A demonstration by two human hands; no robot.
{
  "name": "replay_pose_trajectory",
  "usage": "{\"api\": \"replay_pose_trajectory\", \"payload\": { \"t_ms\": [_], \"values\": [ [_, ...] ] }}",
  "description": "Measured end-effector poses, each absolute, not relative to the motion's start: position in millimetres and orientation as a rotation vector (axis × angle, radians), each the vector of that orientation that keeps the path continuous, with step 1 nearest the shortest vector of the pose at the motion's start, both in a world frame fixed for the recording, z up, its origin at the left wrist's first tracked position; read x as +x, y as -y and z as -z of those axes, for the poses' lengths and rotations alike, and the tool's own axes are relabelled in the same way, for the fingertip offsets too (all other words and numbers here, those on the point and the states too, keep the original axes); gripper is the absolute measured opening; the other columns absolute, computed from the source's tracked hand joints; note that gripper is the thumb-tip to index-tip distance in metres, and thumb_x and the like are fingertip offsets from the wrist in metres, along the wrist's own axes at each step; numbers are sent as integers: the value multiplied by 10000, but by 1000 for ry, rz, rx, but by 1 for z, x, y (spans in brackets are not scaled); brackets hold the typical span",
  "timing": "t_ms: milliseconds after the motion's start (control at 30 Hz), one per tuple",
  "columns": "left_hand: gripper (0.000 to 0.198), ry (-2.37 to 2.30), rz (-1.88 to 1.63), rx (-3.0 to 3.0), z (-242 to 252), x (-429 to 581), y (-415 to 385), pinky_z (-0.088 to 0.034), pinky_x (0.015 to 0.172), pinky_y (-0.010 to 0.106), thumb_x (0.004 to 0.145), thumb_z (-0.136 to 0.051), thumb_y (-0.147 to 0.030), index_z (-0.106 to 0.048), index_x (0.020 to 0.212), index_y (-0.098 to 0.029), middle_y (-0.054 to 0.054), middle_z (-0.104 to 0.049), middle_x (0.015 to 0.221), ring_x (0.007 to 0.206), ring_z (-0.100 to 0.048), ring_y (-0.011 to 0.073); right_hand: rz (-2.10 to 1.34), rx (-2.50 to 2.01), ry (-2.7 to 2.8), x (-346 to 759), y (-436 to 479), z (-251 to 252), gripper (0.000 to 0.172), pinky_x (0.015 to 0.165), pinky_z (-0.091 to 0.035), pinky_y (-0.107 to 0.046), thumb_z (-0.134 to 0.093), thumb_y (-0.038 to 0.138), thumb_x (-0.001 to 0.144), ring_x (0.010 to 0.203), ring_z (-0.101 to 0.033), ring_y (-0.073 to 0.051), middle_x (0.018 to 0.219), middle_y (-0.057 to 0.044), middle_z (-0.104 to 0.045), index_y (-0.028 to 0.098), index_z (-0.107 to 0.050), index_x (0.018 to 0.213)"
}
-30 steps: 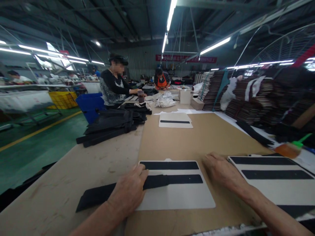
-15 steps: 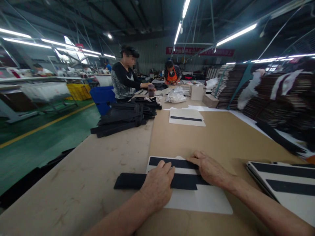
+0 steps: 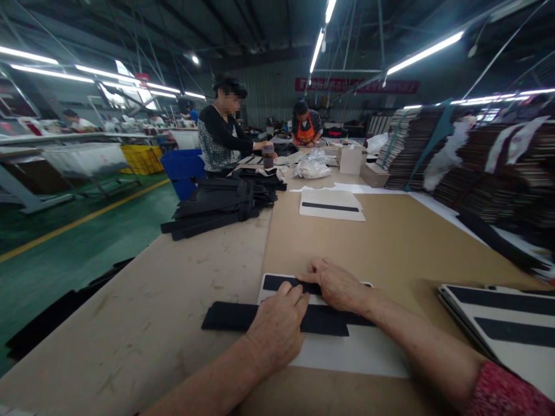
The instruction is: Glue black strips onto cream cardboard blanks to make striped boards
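Observation:
A cream-coloured panel [image 3: 347, 349] lies on the brown board in front of me. Along its far edge runs a black strip [image 3: 277, 283]. Across its middle lies a thicker bundle of black strips [image 3: 229, 318], jutting out past the panel's left side. My left hand [image 3: 280, 318] rests on this bundle with its fingers curled together over it, their tips partly hidden. My right hand [image 3: 336, 283] touches the far strip, index finger stretched out along it and pointing left. It grips nothing that I can see.
Panels with black strips [image 3: 511, 312] are stacked at the right. Farther off lies another striped panel [image 3: 332, 206]. A pile of black strips [image 3: 217, 202] sits at the left, with a dark cup [image 3: 267, 156] beyond. Two co-workers stand at the table's far end.
My right hand has slid left along the far black strip, closer to my left hand. My left hand stays on the bundle. The view has shifted slightly.

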State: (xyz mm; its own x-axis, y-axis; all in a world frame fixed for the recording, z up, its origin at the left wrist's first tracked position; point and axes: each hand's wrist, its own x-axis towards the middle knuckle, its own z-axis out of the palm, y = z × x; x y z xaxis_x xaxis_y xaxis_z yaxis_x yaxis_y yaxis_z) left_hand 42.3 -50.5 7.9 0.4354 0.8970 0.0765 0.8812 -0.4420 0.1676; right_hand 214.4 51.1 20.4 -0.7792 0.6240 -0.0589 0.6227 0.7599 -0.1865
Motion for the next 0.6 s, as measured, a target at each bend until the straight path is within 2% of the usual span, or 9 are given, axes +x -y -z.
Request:
{"api": "replay_pose_trajectory", "payload": {
  "t_ms": [200, 333, 400, 467, 600],
  "values": [
    [532, -1633, -214, 2552, -11, 44, 51, -440, 1018, 409, 800, -549, -226, -522, 1320, -111, 117, -548, 1319, 1172, -430, 292, -105, -1080, 2961, 221, -45, -27, 535, 767, -416, -310, -442, 73, 842, 969, -522, -225, 1089, -89, -561, 326, -600, 1286],
    [517, -1654, -260, 2557, -7, 43, 52, -431, 1027, 411, 806, -565, -236, -535, 1312, -135, 107, -528, 1372, 1198, -418, 292, 8, -1332, 2886, 270, -42, -32, 422, 788, -428, -334, -413, 46, 826, 949, -554, -242, 1002, -107, -604, 235, -721, 1043],
    [502, -1656, -275, 2560, -5, 42, 53, -431, 1027, 407, 800, -577, -236, -552, 1292, -139, 109, -529, 1378, 1198, -420, 289, -9, -1487, 2770, 296, -37, -31, 382, 816, -438, -337, -393, 56, 846, 920, -575, -232, 961, -112, -625, 192, -726, 978],
    [493, -1658, -287, 2566, -4, 41, 53, -423, 1039, 399, 791, -586, -225, -568, 1275, -136, 111, -535, 1377, 1195, -426, 285, -92, -1558, 2646, 314, -28, -26, 366, 878, -442, -343, -383, 117, 901, 942, -593, -226, 999, -119, -651, 167, -703, 1071],
    [523, -1675, -311, 2589, -4, 40, 54, -399, 1076, 401, 766, -556, -146, -573, 1288, -132, 102, -546, 1384, 1201, -445, 271, -216, -1608, 2466, 318, 0, -13, 426, 1044, -369, -383, -438, 287, 951, 1178, -530, -268, 1276, -159, -605, 114, -582, 1312]
  ]
}}
